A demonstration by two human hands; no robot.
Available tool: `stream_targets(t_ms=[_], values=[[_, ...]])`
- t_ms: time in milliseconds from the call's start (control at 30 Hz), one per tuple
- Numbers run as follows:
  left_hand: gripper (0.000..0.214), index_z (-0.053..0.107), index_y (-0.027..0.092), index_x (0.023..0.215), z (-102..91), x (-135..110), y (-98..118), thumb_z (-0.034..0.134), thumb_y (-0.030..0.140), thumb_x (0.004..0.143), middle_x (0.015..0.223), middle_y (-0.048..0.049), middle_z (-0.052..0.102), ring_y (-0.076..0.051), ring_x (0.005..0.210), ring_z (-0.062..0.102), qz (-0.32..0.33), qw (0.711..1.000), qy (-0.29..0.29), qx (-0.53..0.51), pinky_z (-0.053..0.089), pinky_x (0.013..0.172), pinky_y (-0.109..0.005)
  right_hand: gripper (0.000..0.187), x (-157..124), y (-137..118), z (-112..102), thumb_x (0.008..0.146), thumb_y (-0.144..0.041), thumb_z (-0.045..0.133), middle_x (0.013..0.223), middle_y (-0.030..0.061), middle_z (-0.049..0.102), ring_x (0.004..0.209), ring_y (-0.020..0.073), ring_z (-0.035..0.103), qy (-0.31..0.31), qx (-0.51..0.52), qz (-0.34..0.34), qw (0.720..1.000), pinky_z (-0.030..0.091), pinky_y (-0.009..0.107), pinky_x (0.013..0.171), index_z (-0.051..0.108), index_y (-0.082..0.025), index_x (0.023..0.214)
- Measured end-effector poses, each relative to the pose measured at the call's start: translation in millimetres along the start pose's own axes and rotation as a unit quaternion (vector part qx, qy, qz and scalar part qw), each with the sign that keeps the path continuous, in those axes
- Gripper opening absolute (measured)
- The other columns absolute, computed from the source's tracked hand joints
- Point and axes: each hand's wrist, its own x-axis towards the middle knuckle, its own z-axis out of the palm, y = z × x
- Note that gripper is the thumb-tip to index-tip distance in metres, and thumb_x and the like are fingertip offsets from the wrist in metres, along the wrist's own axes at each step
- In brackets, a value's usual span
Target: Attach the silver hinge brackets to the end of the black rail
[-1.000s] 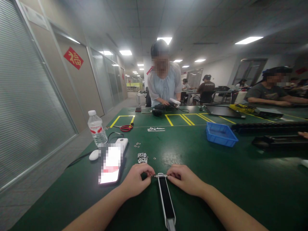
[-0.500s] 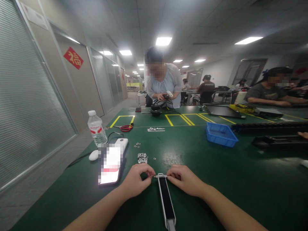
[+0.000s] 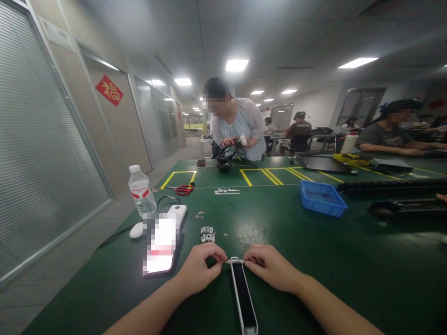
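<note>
A long narrow white frame with a black inner face (image 3: pixel 243 293) lies on the green table, its near end at the bottom of the view. My left hand (image 3: pixel 200 267) pinches a small metal piece at the left of the frame's far end; the fingers mostly hide it. At the right corner of that same end, my right hand (image 3: pixel 270 265) is closed, thumb and index finger gripping the edge. Just beyond my left hand sit some silver metal brackets (image 3: pixel 208 234). A small ring (image 3: pixel 225 235) lies to their right, and several small metal pieces (image 3: pixel 200 215) are farther back.
On the left are a phone with a lit screen (image 3: pixel 159 260), a white mouse-shaped object (image 3: pixel 136 230) and a water bottle (image 3: pixel 141 193). Red-handled scissors (image 3: pixel 184 190), thin white strips (image 3: pixel 226 191) and a blue tray (image 3: pixel 321 200) lie farther back. A co-worker (image 3: pixel 240 121) stands opposite, handling cables.
The view has shifted slightly, so the table appears lower. Both hands keep their hold at the frame's far end. The co-worker opposite leans lower and to the left.
</note>
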Motion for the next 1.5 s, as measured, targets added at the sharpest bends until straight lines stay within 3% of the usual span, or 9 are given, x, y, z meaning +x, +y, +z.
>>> stream_targets(t_ms=[633, 1100, 1333, 1500], values=[[0.02, 0.069, 0.014, 0.073, 0.9, -1.0, -4.6, 0.053, 0.004, 0.068, 0.075, -0.0031, 0.068, -0.014, 0.071, 0.062, 0.005, 1.0, 0.002, -0.016, 0.049, 0.069, -0.025, 0.012, -1.2, 5.2, 2.8, 0.087, -0.02, 0.055, 0.069, -0.0011, 0.053, 0.064, 0.0115, 0.05, 0.001, 0.007, -0.007, 1.0, 0.038, 0.022, 0.061, 0.066, -0.018, 0.083], [0.009, 0.07, 0.015, 0.078, -2.6, 0.8, 0.2, 0.062, 0.017, 0.074, 0.078, -0.0034, 0.07, -0.015, 0.072, 0.065, -0.059, 0.998, -0.009, -0.018, 0.051, 0.069, -0.025, 0.012, -1.3, 2.0, 0.6, 0.086, -0.019, 0.056, 0.068, -0.0017, 0.051, 0.063, 0.0113, 0.049, 0.0, 0.007, -0.005, 1.0, 0.037, 0.022, 0.06, 0.067, -0.017, 0.083], [0.015, 0.068, 0.015, 0.08, -2.1, 0.6, -3.1, 0.066, 0.008, 0.066, 0.076, -0.0016, 0.07, -0.014, 0.07, 0.066, -0.056, 0.998, -0.018, -0.025, 0.051, 0.072, -0.026, 0.012, -1.5, 4.5, 1.4, 0.085, -0.018, 0.056, 0.068, -0.0014, 0.051, 0.063, 0.0113, 0.049, -0.001, 0.009, -0.005, 1.0, 0.037, 0.022, 0.06, 0.067, -0.017, 0.083], [0.011, 0.068, 0.015, 0.077, -2.3, 0.9, -5.4, 0.065, 0.01, 0.068, 0.077, -0.0019, 0.07, -0.014, 0.071, 0.066, -0.051, 0.998, -0.018, -0.019, 0.051, 0.071, -0.026, 0.011, -1.2, 5.3, 1.9, 0.086, -0.019, 0.056, 0.068, -0.0016, 0.051, 0.063, 0.0113, 0.049, 0.002, 0.006, -0.008, 1.0, 0.037, 0.022, 0.061, 0.067, -0.017, 0.082]])
